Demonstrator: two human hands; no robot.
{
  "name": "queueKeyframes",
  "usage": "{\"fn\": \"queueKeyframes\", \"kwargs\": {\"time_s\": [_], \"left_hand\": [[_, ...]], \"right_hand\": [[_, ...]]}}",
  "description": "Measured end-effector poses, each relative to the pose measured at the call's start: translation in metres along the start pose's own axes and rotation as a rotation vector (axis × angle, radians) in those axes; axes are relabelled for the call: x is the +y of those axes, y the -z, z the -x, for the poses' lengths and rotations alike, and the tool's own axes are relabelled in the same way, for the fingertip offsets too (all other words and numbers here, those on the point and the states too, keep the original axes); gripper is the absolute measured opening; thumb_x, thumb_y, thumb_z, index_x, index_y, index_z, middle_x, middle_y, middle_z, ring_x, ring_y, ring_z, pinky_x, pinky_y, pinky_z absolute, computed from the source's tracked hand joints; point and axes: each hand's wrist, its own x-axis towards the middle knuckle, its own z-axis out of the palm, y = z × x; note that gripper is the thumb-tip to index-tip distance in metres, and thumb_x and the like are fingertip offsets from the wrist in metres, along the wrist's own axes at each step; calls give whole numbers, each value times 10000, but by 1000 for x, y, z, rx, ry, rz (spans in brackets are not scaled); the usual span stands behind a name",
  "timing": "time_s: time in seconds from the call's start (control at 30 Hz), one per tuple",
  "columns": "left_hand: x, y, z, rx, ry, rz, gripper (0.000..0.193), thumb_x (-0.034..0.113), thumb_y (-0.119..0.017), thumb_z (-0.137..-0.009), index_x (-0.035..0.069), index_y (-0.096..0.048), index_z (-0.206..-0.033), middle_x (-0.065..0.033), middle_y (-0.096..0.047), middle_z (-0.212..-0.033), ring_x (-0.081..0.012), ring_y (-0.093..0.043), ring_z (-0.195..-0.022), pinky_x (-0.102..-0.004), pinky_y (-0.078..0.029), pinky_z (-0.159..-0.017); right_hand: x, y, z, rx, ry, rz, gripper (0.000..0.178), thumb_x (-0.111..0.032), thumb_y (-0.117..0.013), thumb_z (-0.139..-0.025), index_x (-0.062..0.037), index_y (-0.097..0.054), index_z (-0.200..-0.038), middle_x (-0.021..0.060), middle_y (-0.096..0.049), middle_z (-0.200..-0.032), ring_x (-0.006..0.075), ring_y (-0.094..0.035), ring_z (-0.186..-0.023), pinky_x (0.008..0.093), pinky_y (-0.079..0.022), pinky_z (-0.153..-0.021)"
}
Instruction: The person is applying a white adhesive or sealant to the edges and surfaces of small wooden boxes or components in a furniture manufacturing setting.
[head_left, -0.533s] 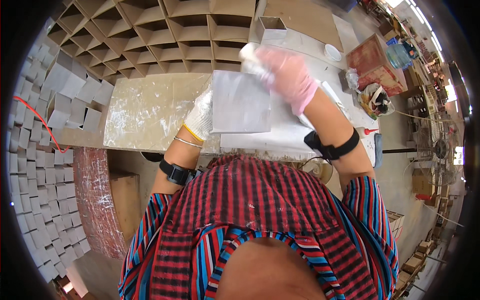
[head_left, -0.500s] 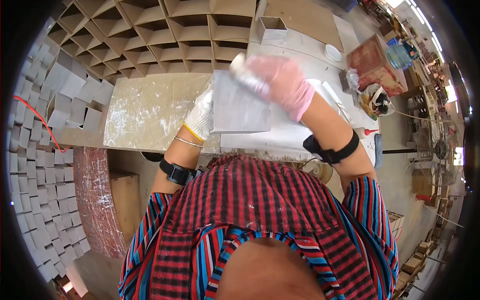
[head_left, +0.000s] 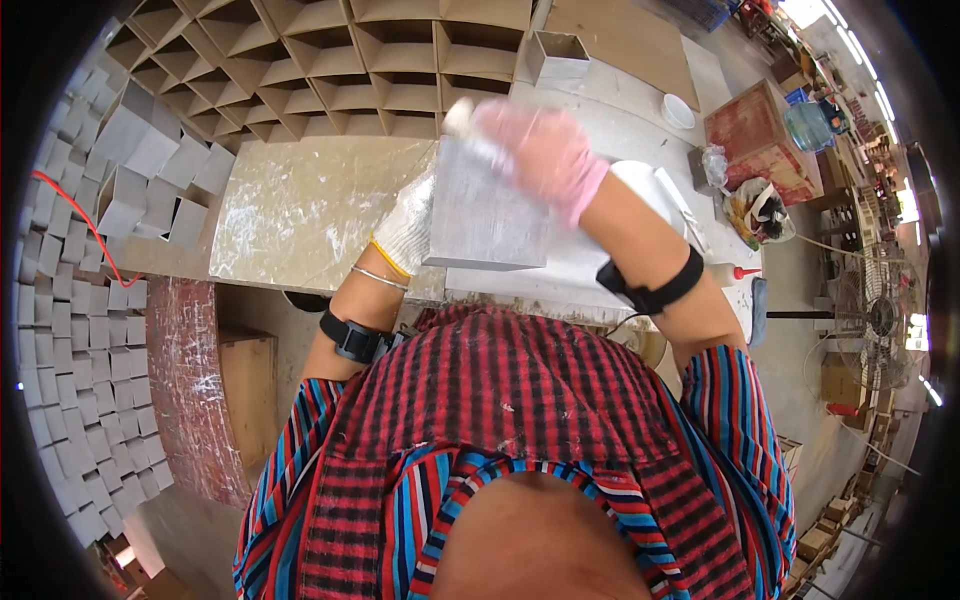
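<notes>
A grey, smooth-sided box (head_left: 488, 215) is at the front edge of the worktable. My left hand (head_left: 412, 215), in a white knit glove with a yellow cuff, holds it at its left side; the fingertips are hidden behind the box. Over the upper right of the box is my right hand (head_left: 540, 155) in a pink glove, smeared by motion. It is closed around a pale brush-like tool (head_left: 459, 117), whose light, rounded end sticks out to the left. The rest of the tool is blurred and mostly covered by the glove.
A cardboard compartment rack (head_left: 330, 70) stands behind the worktable (head_left: 300, 215). Another grey box (head_left: 558, 62), a white bowl (head_left: 678, 111) and a red-tipped bottle (head_left: 735, 272) are to the right. Many grey boxes (head_left: 90, 370) are stacked at left, near a red cord (head_left: 90, 230).
My right hand and its tool have shifted slightly left across the box's top. My left hand keeps its hold on the box. The whole view has tilted a little.
</notes>
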Motion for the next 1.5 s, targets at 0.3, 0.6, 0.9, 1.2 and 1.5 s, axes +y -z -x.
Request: {"fn": "queueKeyframes", "kwargs": {"time_s": [0.3, 0.6, 0.9, 1.2, 1.5], "left_hand": [[-3, 3, -9, -47, -76, -118, 341, 270, -388, -887, 44, -474, -1128, -77, -536, -1076, -179, -530, -956, -324, -445, -827], [11, 11, -17, 33, -98, -170, 402, 339, -350, -892, 42, -480, -1129, -113, -553, -1052, -206, -566, -891, -315, -487, -755], [13, 14, -10, -120, -14, 141, 407, 334, -360, -890, 35, -470, -1143, -121, -538, -1084, -227, -538, -958, -352, -462, -810], [17, 6, -24, -90, 34, 125, 339, 226, -395, -880, 49, -428, -1168, -82, -511, -1105, -197, -506, -992, -311, -444, -819], [30, 4, -6, 203, -95, 79, 377, 264, -313, -892, 34, -433, -1165, -117, -512, -1124, -245, -509, -1012, -375, -420, -866]], "right_hand": [[-16, 2, 2, 89, -25, -63, 276, -267, -579, -741, -119, -561, -973, 62, -606, -904, 237, -595, -778, 334, -483, -640], [-53, 41, 22, 78, 240, -394, 147, -127, -577, -688, -76, -553, -824, 66, -560, -719, 248, -565, -644, 328, -471, -564], [-34, 10, 49, 85, 228, -182, 168, -198, -556, -766, -79, -554, -885, 79, -589, -778, 252, -584, -680, 321, -489, -580], [-2, 10, 17, 162, -5, -201, 272, -94, -638, -642, -77, -548, -897, 80, -578, -774, 258, -581, -679, 347, -477, -577], [-37, 26, 73, 98, 23, -785, 196, -94, -593, -725, -50, -561, -913, 60, -584, -771, 173, -557, -661, 281, -458, -591]]}}
